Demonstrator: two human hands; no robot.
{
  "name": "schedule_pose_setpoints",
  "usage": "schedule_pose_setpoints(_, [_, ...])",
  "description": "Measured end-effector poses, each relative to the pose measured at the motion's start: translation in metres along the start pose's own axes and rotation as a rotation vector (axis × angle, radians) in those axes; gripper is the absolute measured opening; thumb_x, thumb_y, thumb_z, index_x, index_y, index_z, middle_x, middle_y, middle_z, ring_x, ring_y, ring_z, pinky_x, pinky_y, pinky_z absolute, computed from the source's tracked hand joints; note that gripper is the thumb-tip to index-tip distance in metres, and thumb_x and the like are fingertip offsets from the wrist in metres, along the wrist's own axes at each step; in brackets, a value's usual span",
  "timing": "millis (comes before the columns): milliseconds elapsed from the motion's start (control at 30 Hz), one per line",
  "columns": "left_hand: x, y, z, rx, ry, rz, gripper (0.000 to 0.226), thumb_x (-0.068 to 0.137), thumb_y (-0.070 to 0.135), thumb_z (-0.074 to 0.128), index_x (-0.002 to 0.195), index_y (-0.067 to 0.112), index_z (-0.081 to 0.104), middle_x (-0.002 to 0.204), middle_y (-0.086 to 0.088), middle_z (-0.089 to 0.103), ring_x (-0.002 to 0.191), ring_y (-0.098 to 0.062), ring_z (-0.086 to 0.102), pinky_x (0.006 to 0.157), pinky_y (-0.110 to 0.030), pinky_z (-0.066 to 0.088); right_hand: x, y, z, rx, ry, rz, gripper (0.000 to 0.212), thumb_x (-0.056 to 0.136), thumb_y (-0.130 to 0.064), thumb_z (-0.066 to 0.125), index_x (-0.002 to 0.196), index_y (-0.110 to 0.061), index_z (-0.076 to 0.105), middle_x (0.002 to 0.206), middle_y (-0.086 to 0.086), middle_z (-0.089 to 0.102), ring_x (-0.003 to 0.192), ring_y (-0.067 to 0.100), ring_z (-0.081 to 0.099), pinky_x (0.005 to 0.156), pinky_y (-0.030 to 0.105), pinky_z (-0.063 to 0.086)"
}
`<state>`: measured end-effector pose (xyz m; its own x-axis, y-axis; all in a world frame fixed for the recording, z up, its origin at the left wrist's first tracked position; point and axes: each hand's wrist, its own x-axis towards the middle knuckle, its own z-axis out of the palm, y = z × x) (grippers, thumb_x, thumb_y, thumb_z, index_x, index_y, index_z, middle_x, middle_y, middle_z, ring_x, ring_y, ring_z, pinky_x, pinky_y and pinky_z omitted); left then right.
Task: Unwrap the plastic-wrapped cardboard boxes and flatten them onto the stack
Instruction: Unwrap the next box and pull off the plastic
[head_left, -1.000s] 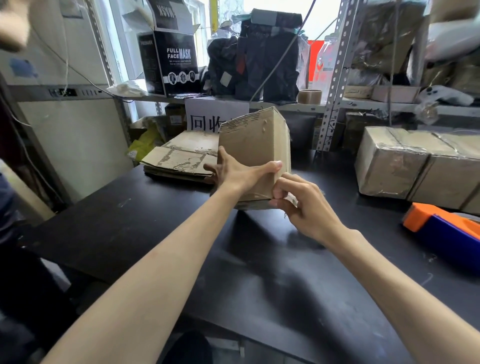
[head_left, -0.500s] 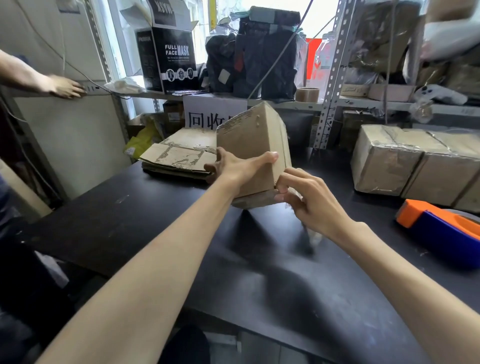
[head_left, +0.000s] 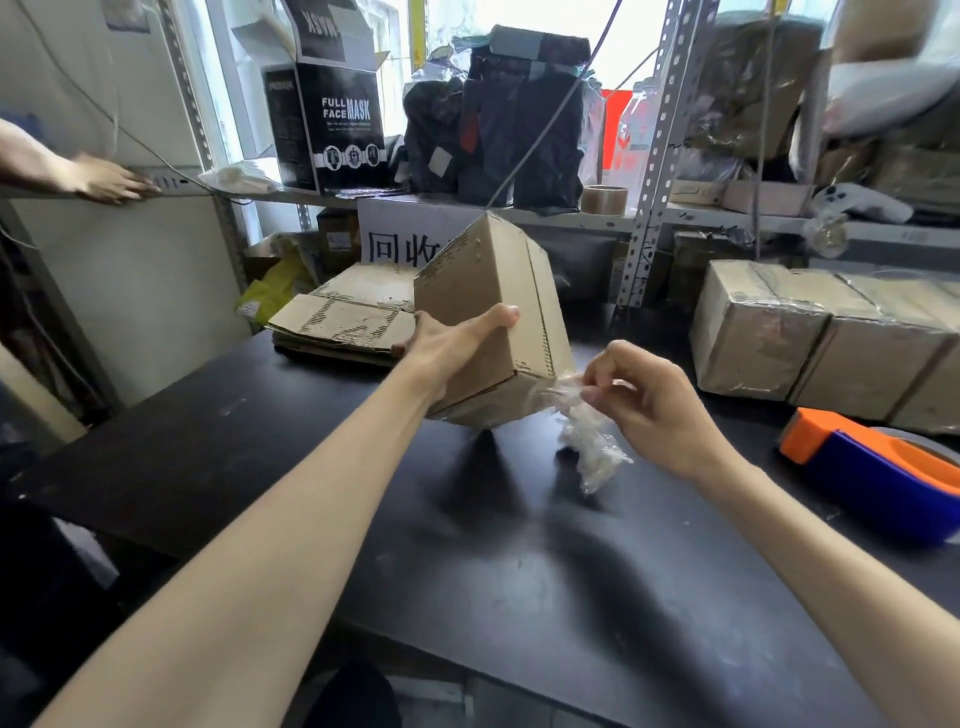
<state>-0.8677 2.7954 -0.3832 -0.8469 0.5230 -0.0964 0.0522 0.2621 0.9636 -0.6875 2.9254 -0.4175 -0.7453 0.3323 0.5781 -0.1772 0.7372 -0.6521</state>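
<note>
My left hand (head_left: 457, 345) grips a brown cardboard box (head_left: 483, 291), tilted on one corner above the black table (head_left: 260, 447). My right hand (head_left: 644, 400) pinches a crumpled strip of clear plastic wrap (head_left: 587, 441) that hangs from the box's lower right corner down toward the table. Behind the box lies a stack of flattened cardboard (head_left: 343, 322). Three plastic-wrapped boxes (head_left: 810, 338) stand in a row at the right.
An orange and blue tape dispenser (head_left: 872, 467) lies at the right table edge. Metal shelving with a black mask box (head_left: 332, 124), dark bags and a tape roll (head_left: 604, 199) runs along the back. Another person's hand (head_left: 104, 179) rests on the left ledge.
My left hand has lifted and tilted the box further. My right hand has pulled away to the right, drawing the plastic wrap off the box's corner.
</note>
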Motion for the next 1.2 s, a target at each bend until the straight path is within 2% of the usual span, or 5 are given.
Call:
schedule_pose_setpoints(133, [-0.006,-0.002,0.000,0.037,-0.047,0.046,0.158,0.033,0.078,0.076,0.162,0.024,0.003,0.155,-0.013,0.038,0.140,-0.033,0.039,0.114,-0.051,0.037,0.006,-0.002,0.005,-0.201,0.244,0.057,0.023,0.072,-0.006,0.082,0.070,-0.013,0.061,0.092,0.002,0.058,0.085,0.017,0.061,0.079,0.036,0.054])
schedule_pose_setpoints(333, [-0.011,-0.007,-0.001,0.095,-0.033,0.027,0.139,0.049,0.083,0.072,0.155,0.049,-0.010,0.160,-0.023,0.016,0.147,-0.043,0.023,0.117,-0.058,0.031,0.017,-0.009,0.015,-0.088,0.222,0.359,0.068,0.065,-0.029,0.091,0.118,-0.015,0.050,0.101,0.001,0.065,0.089,0.017,0.066,0.078,0.033,0.056])
schedule_pose_setpoints(600, [-0.009,0.002,0.015,0.243,0.003,0.000,0.138,0.073,0.069,0.075,0.158,0.017,-0.019,0.165,-0.027,-0.003,0.153,-0.041,0.010,0.123,-0.052,0.019,0.021,-0.015,0.023,-0.212,0.118,0.222,0.021,0.071,-0.003,0.081,0.068,-0.021,0.071,0.071,0.000,0.071,0.065,0.016,0.069,0.066,0.043,0.058])
schedule_pose_setpoints(1000, [0.014,-0.019,-0.006,-0.063,-0.066,-0.006,0.133,0.043,0.047,0.090,0.154,0.036,0.018,0.131,-0.009,0.062,0.113,-0.031,0.065,0.099,-0.050,0.054,0.016,-0.021,0.020,-0.030,0.153,0.202,0.025,0.065,0.017,0.069,0.063,-0.002,0.052,0.072,0.006,0.070,0.056,0.021,0.069,0.054,0.041,0.058])
schedule_pose_setpoints(1200, [-0.009,0.000,-0.001,0.073,0.015,0.118,0.122,0.078,0.033,0.080,0.148,0.060,-0.016,0.156,-0.020,0.030,0.130,-0.039,0.049,0.111,-0.055,0.041,0.013,-0.022,0.029,-0.115,0.191,0.098,0.041,0.071,0.010,0.070,0.103,-0.013,0.060,0.089,0.001,0.066,0.078,0.016,0.067,0.068,0.034,0.058])
